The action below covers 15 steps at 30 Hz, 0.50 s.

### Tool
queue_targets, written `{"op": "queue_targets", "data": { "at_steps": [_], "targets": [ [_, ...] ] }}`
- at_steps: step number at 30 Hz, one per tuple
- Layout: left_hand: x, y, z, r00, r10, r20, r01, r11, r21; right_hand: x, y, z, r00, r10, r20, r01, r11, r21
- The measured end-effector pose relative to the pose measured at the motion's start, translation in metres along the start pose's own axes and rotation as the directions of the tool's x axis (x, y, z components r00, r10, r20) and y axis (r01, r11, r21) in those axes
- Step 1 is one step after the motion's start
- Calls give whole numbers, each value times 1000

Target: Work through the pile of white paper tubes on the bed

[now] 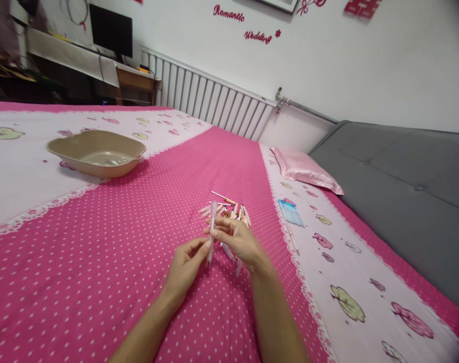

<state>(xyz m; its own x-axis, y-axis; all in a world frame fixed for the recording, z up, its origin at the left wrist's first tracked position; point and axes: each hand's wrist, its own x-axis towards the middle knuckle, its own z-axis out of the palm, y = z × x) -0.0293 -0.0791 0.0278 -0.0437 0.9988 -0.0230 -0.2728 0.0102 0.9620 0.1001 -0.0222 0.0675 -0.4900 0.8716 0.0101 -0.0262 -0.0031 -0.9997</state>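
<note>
A slim, pale translucent pen (pixel 213 210) stands nearly upright between my hands above the bed. My left hand (pixel 186 260) pinches its lower part between thumb and fingers. Higher up, my right hand (pixel 240 241) grips the same pen with thumb and fingertips. Just behind and beneath my right hand lies a loose pile of thin pen parts (pixel 245 215), white, pale pink and orange; the hand hides some of them. Several blue pens (pixel 290 212) lie side by side to the right, with a single pale pink pen (pixel 293 239) nearer me.
A beige plastic basin (pixel 96 151) with small items inside stands on the bed at left. A pink pillow (pixel 307 171) lies by the grey headboard (pixel 399 186). Beyond the bed are a metal railing (pixel 210 93) and a desk with a monitor (pixel 111 31).
</note>
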Motion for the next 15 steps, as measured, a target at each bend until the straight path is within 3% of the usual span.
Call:
{"op": "queue_targets", "data": {
  "at_steps": [6, 15],
  "targets": [
    [7, -6, -6, 987, -2, -162, -27, 984, -175, -2, -2, 11, 999, 44, 0, -43, 989, -142],
    [8, -3, -5, 978, -31, -205, -30, 957, -288, -1, 0, 17, 994, 91, -59, -103, 959, -263]
  ]
}}
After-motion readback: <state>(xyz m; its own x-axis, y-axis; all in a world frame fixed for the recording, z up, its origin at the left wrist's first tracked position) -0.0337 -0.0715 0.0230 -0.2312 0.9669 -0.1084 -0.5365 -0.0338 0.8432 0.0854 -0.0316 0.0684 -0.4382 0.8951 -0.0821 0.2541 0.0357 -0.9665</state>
